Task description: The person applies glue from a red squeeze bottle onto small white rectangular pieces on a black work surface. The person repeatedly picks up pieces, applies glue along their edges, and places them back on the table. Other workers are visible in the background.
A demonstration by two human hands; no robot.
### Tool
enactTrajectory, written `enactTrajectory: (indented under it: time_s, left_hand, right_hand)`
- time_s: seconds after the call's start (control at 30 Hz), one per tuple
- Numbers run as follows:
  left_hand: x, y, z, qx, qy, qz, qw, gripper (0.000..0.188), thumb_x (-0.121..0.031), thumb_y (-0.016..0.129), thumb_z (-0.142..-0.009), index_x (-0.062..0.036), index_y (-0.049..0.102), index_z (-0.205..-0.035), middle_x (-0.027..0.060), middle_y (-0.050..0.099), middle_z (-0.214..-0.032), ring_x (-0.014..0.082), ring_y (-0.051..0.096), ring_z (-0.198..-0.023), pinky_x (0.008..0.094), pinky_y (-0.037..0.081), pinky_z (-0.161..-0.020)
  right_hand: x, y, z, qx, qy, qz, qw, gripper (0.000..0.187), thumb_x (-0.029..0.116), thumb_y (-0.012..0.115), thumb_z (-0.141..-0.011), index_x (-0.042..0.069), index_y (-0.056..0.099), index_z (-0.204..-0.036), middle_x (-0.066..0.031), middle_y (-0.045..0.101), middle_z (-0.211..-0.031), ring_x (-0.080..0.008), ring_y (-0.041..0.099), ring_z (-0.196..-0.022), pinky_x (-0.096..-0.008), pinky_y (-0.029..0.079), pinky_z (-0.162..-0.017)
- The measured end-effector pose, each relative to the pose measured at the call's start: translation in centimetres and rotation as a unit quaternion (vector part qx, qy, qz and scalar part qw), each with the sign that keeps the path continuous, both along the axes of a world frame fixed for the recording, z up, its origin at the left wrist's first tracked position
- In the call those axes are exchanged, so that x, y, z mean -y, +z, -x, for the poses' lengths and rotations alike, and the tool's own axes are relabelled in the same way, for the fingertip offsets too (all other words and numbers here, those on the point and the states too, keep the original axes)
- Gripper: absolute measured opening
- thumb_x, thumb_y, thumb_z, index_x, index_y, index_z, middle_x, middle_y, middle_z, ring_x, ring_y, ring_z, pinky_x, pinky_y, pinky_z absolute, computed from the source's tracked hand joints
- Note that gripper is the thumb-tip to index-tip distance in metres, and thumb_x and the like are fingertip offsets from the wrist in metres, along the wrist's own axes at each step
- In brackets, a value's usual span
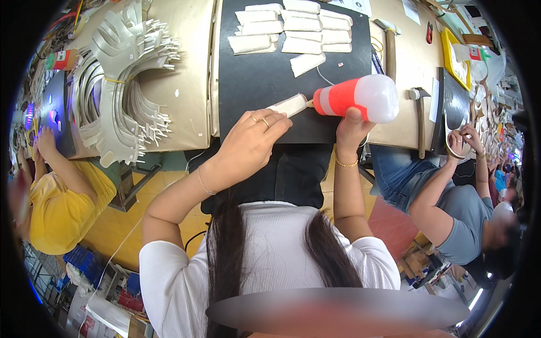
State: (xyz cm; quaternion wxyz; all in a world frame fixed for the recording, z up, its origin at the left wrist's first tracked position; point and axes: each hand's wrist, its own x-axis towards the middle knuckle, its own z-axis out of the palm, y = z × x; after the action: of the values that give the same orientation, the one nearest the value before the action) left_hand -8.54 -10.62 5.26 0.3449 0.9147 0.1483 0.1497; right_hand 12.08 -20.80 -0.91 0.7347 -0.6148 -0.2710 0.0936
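My right hand [352, 132] is wrapped round a squeeze bottle [376, 98] with a red band and a milky white body. The bottle lies tilted, its nozzle pointing left and meeting the end of a small cream padded piece [291, 105]. My left hand [253, 138] holds that piece by its other end, over the front of a black work mat [248, 76]. Farther back on the mat, several similar cream pieces [302, 23] lie in rows. One of them [307, 65] sits askew, nearest to me.
Left of the mat, a bundle of pale curved strips [115, 84] is heaped on the paper-covered table [194, 67]. On the right lie two hammers [390, 53] [420, 121] and a yellow tray [455, 59]. Co-workers sit on both sides: a yellow shirt [70, 197] and a grey shirt [465, 219].
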Motion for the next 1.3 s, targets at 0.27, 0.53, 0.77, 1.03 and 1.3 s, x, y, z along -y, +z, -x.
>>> enactTrajectory:
  time_s: [0.27, 0.53, 0.77, 1.03, 1.3]
  left_hand:
    - [-0.9, 0.1, 0.1, 0.028, 0.065, 0.094, 0.993, 0.051, 0.018, 0.044, -0.077, -0.0049, 0.051, -0.122, 0.0185, 0.056, -0.126, 0.0342, 0.060, -0.112, 0.0418, 0.048, -0.089]
    - [-1.8, -0.2, 0.0, 0.045, 0.093, 0.284, 0.953, 0.048, 0.014, 0.048, -0.082, -0.0054, 0.048, -0.125, 0.0201, 0.050, -0.128, 0.0317, 0.068, -0.093, 0.0395, 0.053, -0.082]
    - [-1.7, -0.6, -0.2, 0.037, 0.173, 0.116, 0.977, 0.035, -0.007, 0.071, -0.082, -0.0071, 0.061, -0.116, 0.0096, 0.055, -0.110, 0.0218, 0.058, -0.095, 0.0337, 0.047, -0.082]
    - [-0.3, -1.8, -2.1, -0.041, 0.173, -0.033, 0.984, 0.035, -0.019, 0.077, -0.077, -0.0097, 0.069, -0.109, 0.0050, 0.055, -0.104, 0.0251, 0.049, -0.098, 0.0380, 0.034, -0.084]
    - [0.1, -1.6, -2.6, -0.017, 0.166, -0.027, 0.986, 0.023, -0.012, 0.075, -0.078, -0.0089, 0.066, -0.099, 0.0028, 0.060, -0.095, 0.0223, 0.055, -0.092, 0.0361, 0.035, -0.084]
  right_hand:
    - [2.0, -0.8, 4.0, -0.038, 0.037, 0.011, 0.999, 0.088, 0.050, 0.085, -0.069, 0.001, 0.048, -0.131, -0.0079, 0.058, -0.122, -0.0213, 0.058, -0.110, -0.0359, 0.049, -0.092]
    - [2.0, -0.9, 6.9, -0.091, 0.106, 0.021, 0.990, 0.094, 0.056, 0.080, -0.071, 0.002, 0.042, -0.137, -0.0088, 0.055, -0.129, -0.0211, 0.056, -0.116, -0.0376, 0.048, -0.097]
    - [0.3, 3.0, 1.6, -0.256, -0.032, -0.060, 0.964, 0.085, 0.077, 0.051, -0.082, 0.006, 0.044, -0.129, -0.0097, 0.059, -0.108, -0.0238, 0.064, -0.088, -0.0400, 0.057, -0.073]
    - [0.5, 3.4, 1.1, -0.245, -0.051, -0.069, 0.966, 0.084, 0.076, 0.054, -0.082, 0.007, 0.044, -0.129, -0.0089, 0.059, -0.107, -0.0229, 0.063, -0.088, -0.0395, 0.057, -0.073]
    - [1.0, 3.5, -0.1, -0.230, -0.058, -0.075, 0.968, 0.082, 0.076, 0.052, -0.083, 0.007, 0.045, -0.127, -0.0079, 0.058, -0.107, -0.0220, 0.063, -0.091, -0.0405, 0.056, -0.076]
